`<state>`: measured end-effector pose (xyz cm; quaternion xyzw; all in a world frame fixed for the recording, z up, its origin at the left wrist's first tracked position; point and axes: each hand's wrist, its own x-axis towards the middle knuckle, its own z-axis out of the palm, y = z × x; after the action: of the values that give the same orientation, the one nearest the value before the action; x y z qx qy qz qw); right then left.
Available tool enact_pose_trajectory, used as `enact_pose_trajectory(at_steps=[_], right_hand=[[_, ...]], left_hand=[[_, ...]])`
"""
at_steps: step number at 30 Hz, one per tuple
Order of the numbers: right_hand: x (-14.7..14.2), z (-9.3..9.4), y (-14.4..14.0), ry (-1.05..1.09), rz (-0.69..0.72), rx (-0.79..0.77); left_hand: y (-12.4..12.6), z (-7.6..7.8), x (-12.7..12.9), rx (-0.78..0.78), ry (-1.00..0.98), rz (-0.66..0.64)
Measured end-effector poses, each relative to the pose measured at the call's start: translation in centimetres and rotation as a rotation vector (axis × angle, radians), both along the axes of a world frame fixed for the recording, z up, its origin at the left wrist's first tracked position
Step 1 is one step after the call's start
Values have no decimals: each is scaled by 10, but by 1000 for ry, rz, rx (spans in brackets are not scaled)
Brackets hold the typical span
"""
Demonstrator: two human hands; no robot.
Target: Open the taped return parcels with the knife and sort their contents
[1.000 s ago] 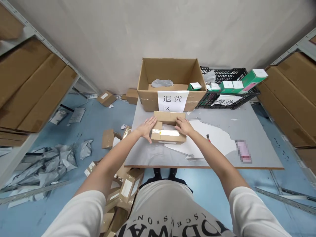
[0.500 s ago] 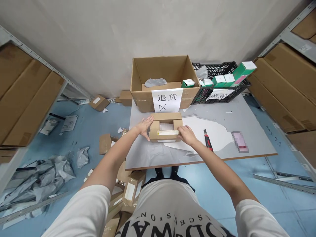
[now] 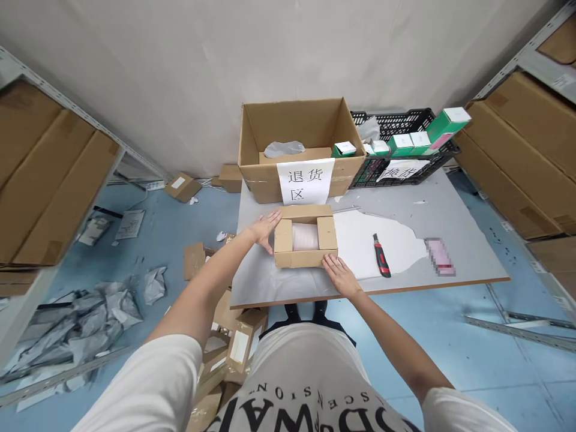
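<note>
Bright even indoor light, soft shadows, sharp focus, edges bowed.

Both bare arms are reaching forward; the left hand [image 3: 265,230] is lying flat, the right hand [image 3: 339,275] is resting with fingers spread.

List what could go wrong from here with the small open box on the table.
The small cardboard box sits close to the table's near edge; a pull by the right hand might slide it off. The utility knife lies beside that hand and could be bumped. The left hand only rests flat on the box's side, so the box may shift.
</note>
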<state>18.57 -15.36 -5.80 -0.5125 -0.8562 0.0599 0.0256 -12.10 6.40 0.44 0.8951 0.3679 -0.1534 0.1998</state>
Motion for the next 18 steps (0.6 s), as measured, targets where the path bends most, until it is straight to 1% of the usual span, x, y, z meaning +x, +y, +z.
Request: enact_pose_trajectory(at_steps=[2,4,6,7,9,12,13,15,16,17,18], right_hand=[[-3,0,-1,2,-14,-3],[-3,6,-3,23,-17,-10],[-3,19,-1,73,-65,-18],[-3,28,3,102,-115,-19],[-5,48,20,146,-242,-23],[-16,74,62,120,-444,-82],[-22,78,78,78,-529,-133],[-35,79,107,-10,-706,-216],[-42,77,119,-49,-751,-240],[-49,72,128,-75,-721,-258],[-54,67,134,-84,-626,-259]], left_hand=[[0,4,2,-6,44,6],[-1,9,4,2,76,27],[-4,14,8,16,72,79],[-6,17,11,22,57,124],[-15,21,19,29,11,259],[-34,22,40,41,-25,554],[-40,20,49,44,-9,662],[-52,14,66,26,47,852],[-57,11,74,2,73,919],[-60,7,81,-29,95,963],[-62,3,86,-60,109,986]])
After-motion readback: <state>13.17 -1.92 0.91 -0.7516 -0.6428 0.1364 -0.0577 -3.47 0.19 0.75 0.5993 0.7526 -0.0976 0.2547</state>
